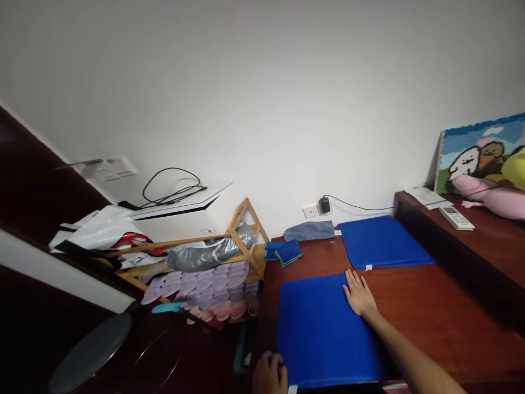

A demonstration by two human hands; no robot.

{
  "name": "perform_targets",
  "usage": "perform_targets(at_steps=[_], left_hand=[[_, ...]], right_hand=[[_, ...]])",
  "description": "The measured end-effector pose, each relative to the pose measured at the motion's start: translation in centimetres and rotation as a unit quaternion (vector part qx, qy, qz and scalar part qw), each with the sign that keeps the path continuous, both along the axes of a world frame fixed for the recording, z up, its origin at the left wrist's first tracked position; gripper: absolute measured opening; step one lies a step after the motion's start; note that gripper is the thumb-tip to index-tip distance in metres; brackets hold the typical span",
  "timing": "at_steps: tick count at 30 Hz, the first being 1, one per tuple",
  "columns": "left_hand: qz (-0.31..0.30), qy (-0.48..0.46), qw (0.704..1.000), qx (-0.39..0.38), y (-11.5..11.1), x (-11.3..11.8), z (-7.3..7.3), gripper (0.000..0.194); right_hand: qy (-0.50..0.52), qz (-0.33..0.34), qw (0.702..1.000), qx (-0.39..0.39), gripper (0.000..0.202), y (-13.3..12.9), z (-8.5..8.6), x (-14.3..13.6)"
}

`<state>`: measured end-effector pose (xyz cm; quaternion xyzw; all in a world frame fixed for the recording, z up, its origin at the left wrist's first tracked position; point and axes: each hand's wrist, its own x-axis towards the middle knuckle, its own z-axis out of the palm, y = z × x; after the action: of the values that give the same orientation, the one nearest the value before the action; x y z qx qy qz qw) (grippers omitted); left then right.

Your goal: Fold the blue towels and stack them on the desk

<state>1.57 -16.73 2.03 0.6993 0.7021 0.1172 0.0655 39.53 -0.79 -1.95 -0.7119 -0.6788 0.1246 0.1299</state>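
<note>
A flat, square blue cushion cover (324, 328) lies on the reddish-brown wooden table at the near left, a white tag at its near edge. My right hand (359, 295) rests flat on its far right corner, fingers stretched out. At the near left corner, my left hand (269, 375) has its fingers bent and closed on the cover's edge; the fingertips are partly hidden. Farther back lies a second blue cushion cover (383, 241) with a small white tag, just beyond my right fingertips.
Near the wall are a folded blue cloth (284, 251) and a grey-blue cloth (309, 231). A black charger (324, 204) sits in a wall socket. The raised shelf at right holds a white remote (456, 218) and pink plush toy (492, 197). Left stands a wooden slipper rack (246, 235).
</note>
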Motion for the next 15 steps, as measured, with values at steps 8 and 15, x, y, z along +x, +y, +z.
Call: perform_targets(at_steps=[8,15], left_hand=[[-0.232,-0.101,0.966,0.049,12.8,20.0,1.0,0.053],[-0.259,-0.055,0.964,-0.002,17.8,23.2,-3.0,0.059]], right_hand=[[0.004,-0.002,1.000,0.004,0.071,0.1,0.1,0.1],[-0.022,0.003,1.000,-0.011,0.070,0.2,-0.6,0.4]])
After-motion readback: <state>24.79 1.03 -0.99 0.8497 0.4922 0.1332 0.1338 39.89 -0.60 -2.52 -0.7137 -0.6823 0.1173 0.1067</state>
